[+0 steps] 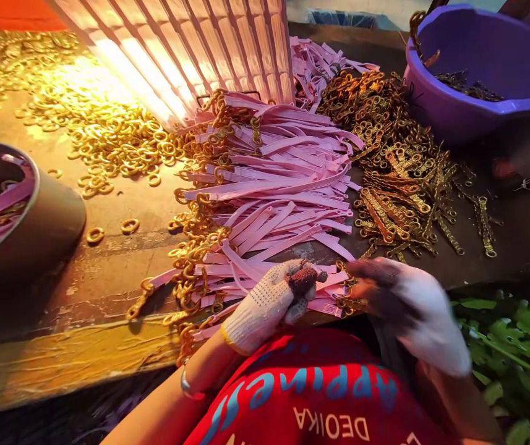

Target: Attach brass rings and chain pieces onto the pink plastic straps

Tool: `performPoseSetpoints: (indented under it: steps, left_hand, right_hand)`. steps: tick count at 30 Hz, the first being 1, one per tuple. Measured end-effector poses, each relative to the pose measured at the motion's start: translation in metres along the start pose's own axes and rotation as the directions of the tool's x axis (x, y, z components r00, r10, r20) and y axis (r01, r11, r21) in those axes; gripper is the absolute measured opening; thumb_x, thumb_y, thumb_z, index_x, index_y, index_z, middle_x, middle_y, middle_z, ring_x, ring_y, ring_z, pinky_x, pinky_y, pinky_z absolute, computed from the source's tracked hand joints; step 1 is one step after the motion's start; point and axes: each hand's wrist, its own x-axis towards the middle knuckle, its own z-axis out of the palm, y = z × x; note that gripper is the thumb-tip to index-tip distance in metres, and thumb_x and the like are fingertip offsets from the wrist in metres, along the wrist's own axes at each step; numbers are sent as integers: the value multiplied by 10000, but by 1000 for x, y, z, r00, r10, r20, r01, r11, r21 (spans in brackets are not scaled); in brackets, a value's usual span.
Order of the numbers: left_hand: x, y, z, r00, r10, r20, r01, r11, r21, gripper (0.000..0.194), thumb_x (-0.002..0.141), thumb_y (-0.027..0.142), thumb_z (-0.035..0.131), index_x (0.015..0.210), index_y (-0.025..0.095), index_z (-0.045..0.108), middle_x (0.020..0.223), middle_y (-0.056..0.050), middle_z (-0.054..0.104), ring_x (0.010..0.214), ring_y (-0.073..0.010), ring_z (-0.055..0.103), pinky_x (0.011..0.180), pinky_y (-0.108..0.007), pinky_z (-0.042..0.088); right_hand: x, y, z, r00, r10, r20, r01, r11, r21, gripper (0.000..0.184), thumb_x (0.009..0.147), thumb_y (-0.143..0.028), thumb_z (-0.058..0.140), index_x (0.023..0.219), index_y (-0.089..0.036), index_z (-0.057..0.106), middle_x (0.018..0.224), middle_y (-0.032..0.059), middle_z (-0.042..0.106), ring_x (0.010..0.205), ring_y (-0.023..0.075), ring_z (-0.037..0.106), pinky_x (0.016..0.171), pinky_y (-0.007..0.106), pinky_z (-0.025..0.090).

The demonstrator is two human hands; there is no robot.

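My left hand (287, 287), in a white dotted glove with darkened fingertips, is closed in a pinch above the table's front edge; what lies between the fingers is hidden. Pink straps (274, 191) with gold rings and chain-like links at their left ends lie in a long pile under and beyond it. My right hand (413, 309), gloved too and smeared by motion, is just right of it, its dark fingers close to some gold metal pieces (346, 303) at the strap ends. Whether those fingers hold anything does not show.
Loose gold rings (125, 136) cover the back left under a bright light beside a ribbed plastic crate (255, 49). Gold metal links (399, 173) are heaped at right near a purple tub (459, 105). A dark bin (60, 210) stands left; leafy greens (515, 346) are at lower right.
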Motion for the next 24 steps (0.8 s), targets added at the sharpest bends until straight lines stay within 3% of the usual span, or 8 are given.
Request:
performPoseSetpoints:
  steps: [4,8,10,13,15,19,24]
  left_hand:
    - [1,-3,-2,998,51,-23,-51,999,11,462,973,538,545,678,183,520,469,55,410,401,-68,286,398,-201,198]
    - [1,2,-3,1000,17,-27,-12,987,159,470,960,567,533,669,199,500,448,57,395,399,-85,296,403,-208,212]
    - [2,3,-3,994,106,-21,-94,945,315,389,954,494,557,698,203,540,526,26,514,474,-111,423,465,-209,332]
    - [8,-4,-5,963,266,42,-250,829,499,121,880,309,617,828,208,662,843,-47,725,790,-198,644,746,-270,508]
    - [14,-10,-7,958,278,72,-273,806,525,130,840,234,596,919,209,697,966,-63,756,908,-236,674,857,-313,518]
    - [20,-17,-13,975,221,33,-208,846,492,173,894,266,525,846,183,670,834,-35,730,770,-195,644,710,-268,506]
    - [22,-20,-20,928,373,-5,-297,745,597,156,802,161,509,769,172,661,762,-22,717,699,-165,598,699,-250,485]
  right_hand:
    - [27,7,27,995,-24,97,58,929,-365,286,891,-146,526,1117,-187,697,1047,98,739,950,235,693,845,333,540]
    - [33,1,43,988,20,153,96,699,-709,189,733,-120,579,875,-183,686,831,87,715,726,230,658,622,317,444]
    - [32,-1,49,990,-60,128,139,583,-800,127,729,-126,585,806,-194,659,755,79,688,614,220,608,538,336,360]
    - [30,6,56,983,-165,81,150,470,-870,106,774,-116,574,738,-203,622,708,84,678,564,215,579,521,347,318]
    - [29,13,58,986,-159,54,121,458,-881,133,777,-94,570,711,-202,611,689,91,681,572,216,593,544,339,345]
    - [30,12,52,992,-21,126,117,548,-828,188,760,-55,582,878,-171,672,840,113,739,686,226,668,618,320,404]
    - [41,9,46,960,187,206,51,611,-790,130,802,-96,585,868,-185,653,699,62,712,593,207,644,541,322,311]
